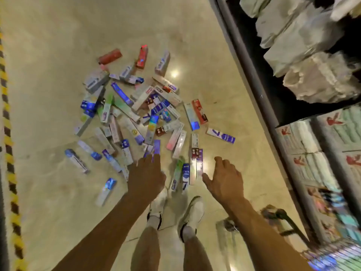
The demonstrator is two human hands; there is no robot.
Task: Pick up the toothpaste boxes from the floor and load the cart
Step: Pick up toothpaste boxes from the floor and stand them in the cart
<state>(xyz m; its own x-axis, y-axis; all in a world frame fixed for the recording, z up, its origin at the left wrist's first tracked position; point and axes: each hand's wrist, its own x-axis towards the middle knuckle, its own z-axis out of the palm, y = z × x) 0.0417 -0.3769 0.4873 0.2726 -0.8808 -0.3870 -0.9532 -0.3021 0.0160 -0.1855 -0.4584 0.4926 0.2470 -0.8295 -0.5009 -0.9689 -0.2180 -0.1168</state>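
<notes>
Head view looks straight down at a scatter of toothpaste boxes (136, 114) lying on a glossy beige floor (58, 45). They lie at all angles and many overlap in the middle of the heap. Most are blue, white or purple, with a few red ones such as the red box (110, 55) at the far edge.

Both bare arms reach down toward the near side of the heap. The left hand (146, 175) shows its back, and its fingers (154, 159) lie close together, pointing at the pile with nothing seen in their grasp. A purple box (156, 146) shows just past the fingertips; whether they touch it cannot be told. The right hand (224, 178) is spread wide, with the thumb (207, 179) held out to the side and the other fingers (219, 160) apart. It holds nothing and hangs just beside a pair of long boxes (196, 165) that lie side by side.

2 white shoes (192, 212) stand on the floor just short of the nearest boxes. Dark shelving (254, 79) runs along the right, with white wrapped packs (304, 40) on the upper level and packs printed with a red figure (304, 141) lower down. A blurred dark frame (297, 229) sits at the lower right; it cannot be told if this is the cart. Yellow-and-black hazard tape (7, 133) runs down the left edge.
</notes>
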